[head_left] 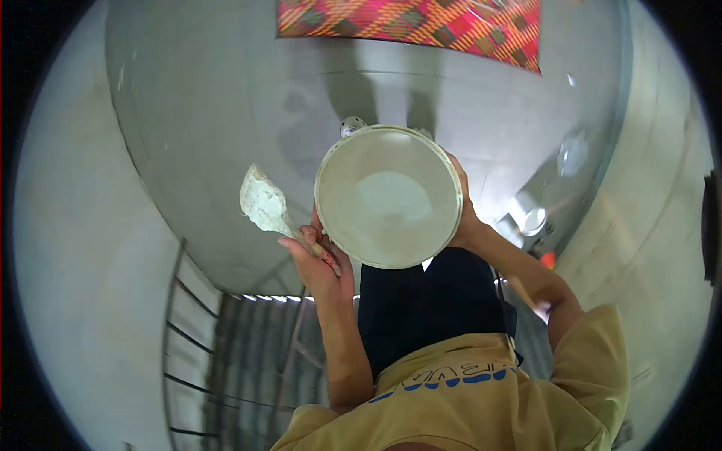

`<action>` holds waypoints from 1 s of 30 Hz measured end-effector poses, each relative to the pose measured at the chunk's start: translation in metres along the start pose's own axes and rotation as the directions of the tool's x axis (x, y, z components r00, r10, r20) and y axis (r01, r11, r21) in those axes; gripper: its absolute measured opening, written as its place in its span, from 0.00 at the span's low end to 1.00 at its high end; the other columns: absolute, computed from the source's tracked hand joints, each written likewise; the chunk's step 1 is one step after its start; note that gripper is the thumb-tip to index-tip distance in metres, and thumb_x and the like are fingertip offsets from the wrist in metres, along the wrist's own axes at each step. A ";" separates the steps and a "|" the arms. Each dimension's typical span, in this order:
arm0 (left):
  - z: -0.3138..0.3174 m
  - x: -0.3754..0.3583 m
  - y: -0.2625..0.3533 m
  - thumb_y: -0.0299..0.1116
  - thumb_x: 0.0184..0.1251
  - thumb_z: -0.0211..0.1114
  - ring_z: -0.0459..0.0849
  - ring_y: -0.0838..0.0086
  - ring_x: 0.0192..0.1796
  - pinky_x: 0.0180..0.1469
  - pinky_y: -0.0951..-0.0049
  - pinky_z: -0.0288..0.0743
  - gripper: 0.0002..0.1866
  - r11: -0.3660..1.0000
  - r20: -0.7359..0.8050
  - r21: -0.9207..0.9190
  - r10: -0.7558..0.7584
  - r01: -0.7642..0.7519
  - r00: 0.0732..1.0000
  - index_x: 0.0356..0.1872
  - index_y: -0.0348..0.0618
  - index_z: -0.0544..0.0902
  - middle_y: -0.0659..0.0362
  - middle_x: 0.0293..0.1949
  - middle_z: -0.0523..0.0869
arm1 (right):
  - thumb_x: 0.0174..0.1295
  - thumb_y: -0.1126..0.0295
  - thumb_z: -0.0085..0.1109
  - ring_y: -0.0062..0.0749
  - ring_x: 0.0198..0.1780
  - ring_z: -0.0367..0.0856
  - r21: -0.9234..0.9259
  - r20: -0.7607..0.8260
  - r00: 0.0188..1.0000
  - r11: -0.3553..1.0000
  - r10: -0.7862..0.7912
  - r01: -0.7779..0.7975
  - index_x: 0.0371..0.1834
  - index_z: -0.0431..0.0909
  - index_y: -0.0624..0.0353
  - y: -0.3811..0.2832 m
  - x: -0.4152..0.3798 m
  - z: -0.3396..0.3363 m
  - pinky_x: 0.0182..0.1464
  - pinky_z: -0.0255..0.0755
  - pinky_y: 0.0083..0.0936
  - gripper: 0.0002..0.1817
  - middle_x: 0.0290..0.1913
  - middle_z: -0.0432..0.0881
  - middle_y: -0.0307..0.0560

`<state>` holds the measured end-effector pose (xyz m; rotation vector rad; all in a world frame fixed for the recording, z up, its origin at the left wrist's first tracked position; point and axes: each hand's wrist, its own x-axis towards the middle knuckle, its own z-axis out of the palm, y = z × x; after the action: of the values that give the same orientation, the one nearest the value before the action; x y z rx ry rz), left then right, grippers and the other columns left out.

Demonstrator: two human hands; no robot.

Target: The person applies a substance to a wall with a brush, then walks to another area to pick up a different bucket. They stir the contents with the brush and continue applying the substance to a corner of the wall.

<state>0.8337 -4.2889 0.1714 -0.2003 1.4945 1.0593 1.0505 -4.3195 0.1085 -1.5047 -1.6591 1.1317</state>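
A round white bucket [353,225] is held in front of my body, its open mouth facing up toward me. Its inner walls look pale, and a lighter patch shows at the bottom. My right hand [465,207] grips the bucket's right side, fingers partly hidden behind it. My left hand [323,263] is closed around the handle of a trowel [265,201], and its fingers also touch the bucket's left side. Thick white paste coats the trowel's blade, which points up and left, away from the bucket. Reddish marks show on the handle.
A red and yellow patterned mat [421,22] lies on the grey floor ahead. To the right are a clear plastic item [572,154] and a white container [532,219]. A metal rail frame [192,338] stands at lower left by corrugated sheeting [256,353]. Pale walls flank both sides.
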 end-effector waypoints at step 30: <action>0.293 0.231 0.332 0.53 0.75 0.44 0.67 0.84 0.25 0.30 0.81 0.63 0.21 0.491 -0.623 -0.447 0.429 -0.747 0.654 0.27 0.48 0.69 0.68 0.23 0.67 | 0.29 0.57 0.83 0.44 0.68 0.58 0.343 0.800 0.361 0.859 -0.480 0.381 0.72 0.35 0.64 -0.078 0.712 0.037 0.68 0.55 0.39 0.72 0.67 0.54 0.58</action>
<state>0.7597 -3.7943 0.1783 -0.4664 1.5284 2.2997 0.8704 -3.6252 0.0922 -0.2241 -2.3948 1.7583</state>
